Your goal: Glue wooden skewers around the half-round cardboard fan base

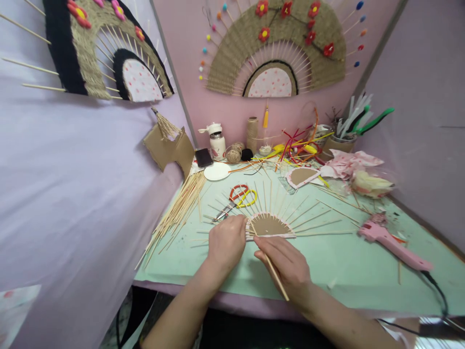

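Note:
On the table lies a half-round cardboard piece [269, 225] edged with pink-spotted cloth, with thin wooden sticks fanning out from its curved rim. My left hand [228, 240] is closed at the left end of this piece; its fingertips are hidden, so what they grip does not show fully. A loose wooden stick [273, 272] is pinched in my right hand [285, 261], slanting from the cardboard down toward the table's front edge. Its upper end rests over the cardboard near my left fingers. Behind my left hand, scissors [238, 198] with red and yellow handles lie under the fanned sticks.
A pink glue gun [394, 247] with a black cord lies at the right. Loose sticks [174, 213] are heaped at the left. Along the back stand a white bottle [217, 145], twine balls [233, 153] and a pot [339, 145] holding green-handled pliers. Finished woven fans [223, 68] hang on the walls.

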Tool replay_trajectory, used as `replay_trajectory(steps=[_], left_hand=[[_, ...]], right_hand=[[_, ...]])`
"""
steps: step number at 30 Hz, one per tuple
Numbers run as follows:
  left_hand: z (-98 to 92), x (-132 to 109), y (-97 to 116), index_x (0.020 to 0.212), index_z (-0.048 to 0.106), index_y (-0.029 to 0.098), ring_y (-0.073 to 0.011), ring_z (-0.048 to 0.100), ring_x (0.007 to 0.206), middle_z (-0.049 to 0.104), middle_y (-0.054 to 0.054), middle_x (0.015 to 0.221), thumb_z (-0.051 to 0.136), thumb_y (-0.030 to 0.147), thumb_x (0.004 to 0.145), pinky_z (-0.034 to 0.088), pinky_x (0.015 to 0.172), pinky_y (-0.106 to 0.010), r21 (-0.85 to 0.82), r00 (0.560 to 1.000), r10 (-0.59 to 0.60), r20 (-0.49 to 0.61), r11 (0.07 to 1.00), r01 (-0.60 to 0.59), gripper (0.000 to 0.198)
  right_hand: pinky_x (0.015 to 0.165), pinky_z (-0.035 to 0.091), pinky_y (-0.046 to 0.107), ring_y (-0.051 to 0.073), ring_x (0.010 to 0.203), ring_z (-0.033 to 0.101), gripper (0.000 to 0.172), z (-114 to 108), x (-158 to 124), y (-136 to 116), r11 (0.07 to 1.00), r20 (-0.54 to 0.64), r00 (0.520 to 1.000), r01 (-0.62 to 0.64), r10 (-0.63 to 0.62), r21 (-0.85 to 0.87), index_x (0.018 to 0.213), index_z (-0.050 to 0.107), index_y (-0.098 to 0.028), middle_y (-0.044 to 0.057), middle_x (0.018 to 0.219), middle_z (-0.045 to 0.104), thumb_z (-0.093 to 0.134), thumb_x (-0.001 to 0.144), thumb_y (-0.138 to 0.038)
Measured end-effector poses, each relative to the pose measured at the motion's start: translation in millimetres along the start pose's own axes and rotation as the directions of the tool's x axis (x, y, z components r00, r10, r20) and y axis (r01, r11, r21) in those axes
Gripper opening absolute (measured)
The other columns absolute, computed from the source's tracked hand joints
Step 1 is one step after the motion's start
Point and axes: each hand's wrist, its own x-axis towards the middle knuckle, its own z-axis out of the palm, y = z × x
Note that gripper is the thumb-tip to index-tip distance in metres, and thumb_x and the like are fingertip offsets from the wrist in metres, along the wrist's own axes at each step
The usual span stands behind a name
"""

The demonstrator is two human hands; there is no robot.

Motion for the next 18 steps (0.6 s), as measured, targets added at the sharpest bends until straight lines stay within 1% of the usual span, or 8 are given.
replay_trajectory(steps=[3,5,8,11,13,15,16,18], left_hand=[[-4.9,-3,-11,0.082,0.063,0.022,-0.0157,0.062,0.075,0.068,0.0,0.077,0.046,0.016,0.094,0.038,0.063,-0.025,-0.115,0.991,0.137,-0.006,0.984,-0.136,0.022],[-13.4,-8,-16,0.079,0.061,0.02,-0.0148,0.059,0.072,0.065,-0.001,0.073,0.043,0.012,0.093,0.039,0.064,-0.026,-0.215,0.955,0.291,-0.057,0.931,-0.296,0.024],[-32.8,-21,-11,0.079,0.059,0.019,-0.014,0.054,0.065,0.062,-0.002,0.068,0.039,0.008,0.091,0.037,0.06,-0.026,-0.338,0.847,0.505,-0.167,0.778,-0.53,0.026],[-51.9,-34,8,0.078,0.056,0.02,-0.0138,0.048,0.059,0.056,-0.001,0.061,0.038,0.006,0.089,0.034,0.057,-0.028,-0.413,0.783,0.586,-0.208,0.673,-0.613,0.025],[-59.0,-40,19,0.078,0.055,0.02,-0.0139,0.047,0.058,0.056,-0.001,0.06,0.038,0.006,0.087,0.035,0.056,-0.029,-0.443,0.745,0.632,-0.215,0.617,-0.651,0.024],[-60.4,-43,21,0.079,0.056,0.02,-0.0141,0.047,0.057,0.056,-0.001,0.06,0.038,0.006,0.085,0.035,0.055,-0.029,-0.411,0.741,0.636,-0.216,0.629,-0.66,0.024],[-59.5,-43,18,0.08,0.057,0.02,-0.0141,0.049,0.057,0.057,-0.001,0.06,0.039,0.005,0.085,0.036,0.054,-0.029,-0.388,0.764,0.604,-0.227,0.664,-0.639,0.024],[-56.2,-42,4,0.08,0.058,0.02,-0.0135,0.054,0.061,0.061,-0.001,0.065,0.039,0.005,0.088,0.04,0.056,-0.027,-0.374,0.853,0.445,-0.274,0.768,-0.521,0.026]], right_hand=[[0.076,0.055,0.037,0.022,0.083,0.07,0.023,-19,8,4,0.977,-0.02,0.983,-0.178,0.182,0.119,0.103,0.075,-0.026,0.007,0.093,0.076,0.06,0.088,-0.019],[0.069,0.054,0.033,0.019,0.072,0.067,0.02,-34,18,7,0.86,0.005,0.901,-0.415,0.433,0.298,0.086,0.077,-0.025,0.006,0.082,0.075,0.058,0.09,-0.03],[0.051,0.045,0.026,0.012,0.051,0.052,0.03,-44,33,11,0.376,0.31,0.639,-0.705,0.704,0.601,0.073,0.074,-0.02,0.004,0.061,0.066,0.065,0.083,-0.047],[0.045,0.036,0.022,0.007,0.044,0.035,0.034,-34,37,9,-0.115,0.689,0.428,-0.797,0.585,0.593,0.067,0.069,-0.017,-0.003,0.047,0.05,0.075,0.071,-0.05],[0.044,0.032,0.021,0.006,0.042,0.03,0.037,-27,35,5,-0.231,0.801,0.364,-0.827,0.475,0.513,0.065,0.066,-0.017,-0.006,0.044,0.041,0.075,0.071,-0.052],[0.044,0.031,0.022,0.007,0.043,0.032,0.038,-31,35,2,-0.141,0.753,0.397,-0.832,0.525,0.537,0.064,0.064,-0.018,-0.005,0.044,0.039,0.072,0.074,-0.054],[0.045,0.032,0.023,0.008,0.045,0.035,0.038,-39,37,1,-0.01,0.63,0.467,-0.798,0.62,0.602,0.063,0.064,-0.018,-0.004,0.046,0.042,0.072,0.074,-0.054],[0.048,0.034,0.026,0.011,0.052,0.044,0.033,-65,45,0,0.428,0.085,0.627,-0.619,0.775,0.659,0.065,0.067,-0.021,0.001,0.057,0.053,0.073,0.074,-0.053]])
